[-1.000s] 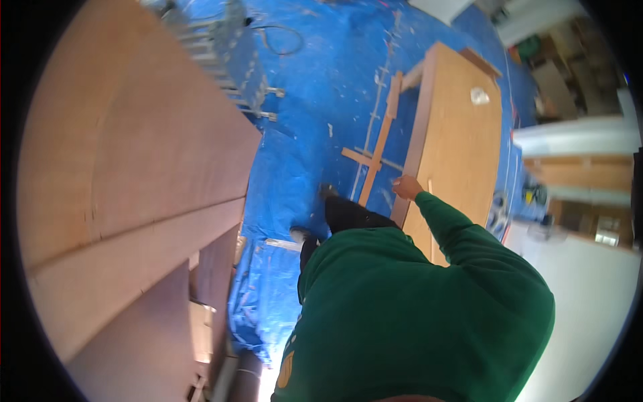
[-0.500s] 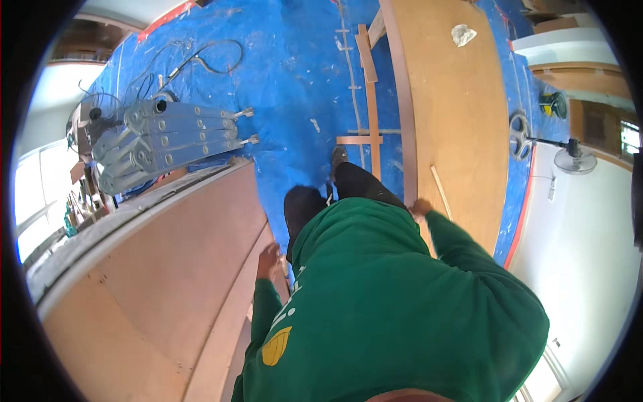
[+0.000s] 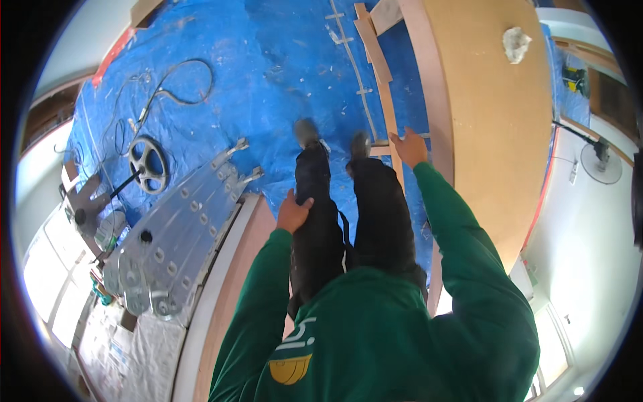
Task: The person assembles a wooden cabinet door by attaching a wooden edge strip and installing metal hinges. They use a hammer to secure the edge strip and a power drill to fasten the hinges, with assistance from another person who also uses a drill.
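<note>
Nothing is held in either hand. My left hand (image 3: pixel 293 213) hangs beside my left thigh, its thumb apart from loosely bent fingers. Out over the floor on the right, my right hand (image 3: pixel 410 147) has its fingers apart, close to the edge of a long pale wooden panel (image 3: pixel 492 127). Beneath it, partly covered by that hand, narrow wooden strips (image 3: pixel 379 63) lie on the blue tarp (image 3: pixel 268 74). To the left, a folded metal ladder (image 3: pixel 184 234) lies past the end of a wooden board (image 3: pixel 228 288).
Two fans stand about: a left one with a round black base (image 3: pixel 149 164), a right one with a round cage (image 3: pixel 601 163). A looped cable (image 3: pixel 201 100) lies on the tarp. A crumpled whitish lump (image 3: pixel 516 45) sits on the panel.
I have stepped forward, so the ladder and panel sit lower in view. Both hands have swung forward; the right has left the panel's edge and the left has moved away from the wooden board.
</note>
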`<state>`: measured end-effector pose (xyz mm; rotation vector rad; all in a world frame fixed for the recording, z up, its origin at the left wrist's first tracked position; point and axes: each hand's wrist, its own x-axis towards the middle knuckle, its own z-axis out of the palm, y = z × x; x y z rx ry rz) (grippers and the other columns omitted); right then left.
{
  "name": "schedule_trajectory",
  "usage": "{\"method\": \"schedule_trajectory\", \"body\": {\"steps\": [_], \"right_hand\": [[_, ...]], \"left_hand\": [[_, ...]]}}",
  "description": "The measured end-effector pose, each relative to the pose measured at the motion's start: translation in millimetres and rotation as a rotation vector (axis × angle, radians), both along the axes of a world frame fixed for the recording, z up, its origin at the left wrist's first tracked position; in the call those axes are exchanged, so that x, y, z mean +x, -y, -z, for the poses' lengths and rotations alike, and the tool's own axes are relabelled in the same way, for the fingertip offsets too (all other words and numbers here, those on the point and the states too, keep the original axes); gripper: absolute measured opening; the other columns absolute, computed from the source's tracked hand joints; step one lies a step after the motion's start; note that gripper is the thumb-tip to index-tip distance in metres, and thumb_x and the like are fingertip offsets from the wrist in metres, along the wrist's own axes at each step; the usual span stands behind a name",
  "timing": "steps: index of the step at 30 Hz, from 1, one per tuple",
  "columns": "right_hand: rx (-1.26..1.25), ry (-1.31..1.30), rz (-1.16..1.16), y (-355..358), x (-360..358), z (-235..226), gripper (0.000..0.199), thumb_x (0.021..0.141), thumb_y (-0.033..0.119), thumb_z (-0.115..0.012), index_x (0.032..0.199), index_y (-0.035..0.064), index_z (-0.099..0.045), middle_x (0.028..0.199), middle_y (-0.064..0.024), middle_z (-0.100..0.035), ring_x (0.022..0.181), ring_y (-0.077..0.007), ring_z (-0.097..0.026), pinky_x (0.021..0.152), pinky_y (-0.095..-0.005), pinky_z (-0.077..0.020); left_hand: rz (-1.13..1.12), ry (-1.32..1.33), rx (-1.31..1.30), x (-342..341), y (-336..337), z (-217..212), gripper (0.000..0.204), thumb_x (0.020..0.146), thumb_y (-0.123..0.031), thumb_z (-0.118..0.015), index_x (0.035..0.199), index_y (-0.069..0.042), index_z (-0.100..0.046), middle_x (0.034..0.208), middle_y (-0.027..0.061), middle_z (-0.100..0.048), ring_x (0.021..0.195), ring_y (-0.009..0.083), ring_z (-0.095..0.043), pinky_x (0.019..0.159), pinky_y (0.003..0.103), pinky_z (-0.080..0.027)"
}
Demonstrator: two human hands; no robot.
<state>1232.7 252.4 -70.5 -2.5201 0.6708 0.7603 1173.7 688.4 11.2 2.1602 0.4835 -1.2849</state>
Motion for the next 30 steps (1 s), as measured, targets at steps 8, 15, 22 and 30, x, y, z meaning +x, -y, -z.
{"method": "schedule_trajectory", "body": {"steps": [8,15,22,30], "right_hand": [[-0.178,0.040,0.009,19,155,272,0.102,0.092,0.061,-0.080,0.159,-0.0072,-0.044,0.142,-0.0316,-0.066,0.128,-0.0468,-0.067,0.107,-0.0562,-0.0547],[-0.286,0.088,0.059,65,219,404,0.103,0.088,0.055,-0.086,0.160,-0.0060,-0.043,0.138,-0.0257,-0.069,0.125,-0.0406,-0.070,0.104,-0.0570,-0.0548],[0.430,0.124,0.331,-9,126,310,0.080,0.085,0.051,-0.088,0.138,-0.0047,-0.066,0.116,-0.0262,-0.076,0.109,-0.0400,-0.076,0.095,-0.0467,-0.0593],[1.525,-0.306,0.643,-61,-3,-68,0.056,0.098,0.028,-0.081,0.143,-0.0014,-0.066,0.122,-0.0138,-0.076,0.109,-0.0225,-0.075,0.094,-0.0381,-0.0614]], "left_hand": [[0.132,-0.009,0.252,24,59,23,0.098,0.090,-0.051,-0.083,0.164,-0.005,-0.039,0.148,0.0308,-0.056,0.129,0.0529,-0.063,0.104,0.061,-0.055],[0.141,0.048,0.268,57,63,39,0.091,0.088,-0.044,-0.086,0.160,-0.005,-0.047,0.148,0.0259,-0.058,0.130,0.0492,-0.063,0.105,0.058,-0.054],[0.199,-0.102,0.306,68,65,34,0.095,0.087,-0.052,-0.086,0.160,-0.003,-0.048,0.148,0.0280,-0.059,0.134,0.0486,-0.062,0.107,0.057,-0.054],[0.154,0.094,-0.194,73,8,38,0.076,0.107,-0.049,-0.068,0.166,-0.008,-0.043,0.156,0.0246,-0.057,0.146,0.0426,-0.056,0.120,0.053,-0.046]]}}
